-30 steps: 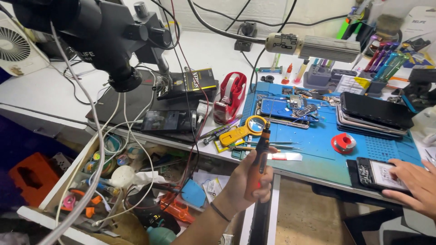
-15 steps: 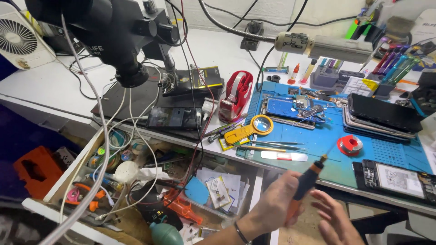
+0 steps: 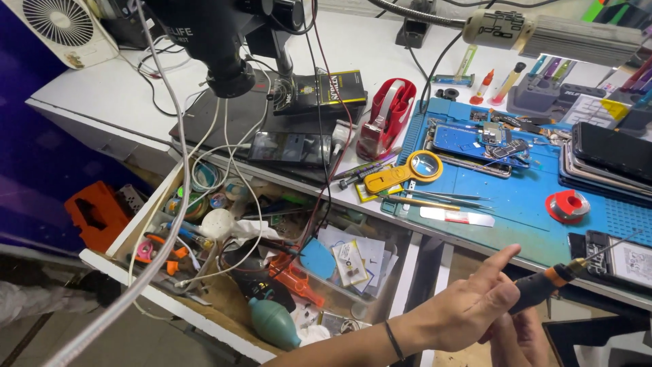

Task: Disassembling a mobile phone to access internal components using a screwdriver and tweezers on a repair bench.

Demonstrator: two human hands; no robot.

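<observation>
Left hand (image 3: pixel 468 312) wrapped in a closed grip around the black-handled precision screwdriver with orange collar (image 3: pixel 547 284), below the front edge of the blue silicone work mat (image 3: pixel 516 197) on the table, right hand (image 3: pixel 519 340) beneath, grip unclear, likely readying the tip.

Flat black-and-yellow box (image 3: pixel 324 88) under the microscope; dark phone screen (image 3: pixel 614 151) at right.

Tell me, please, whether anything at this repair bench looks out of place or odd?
The open drawer under the bench is a jumble: loose white cables trail into it over tools, a teal air blower and papers. Nothing looks spilled or broken.
</observation>
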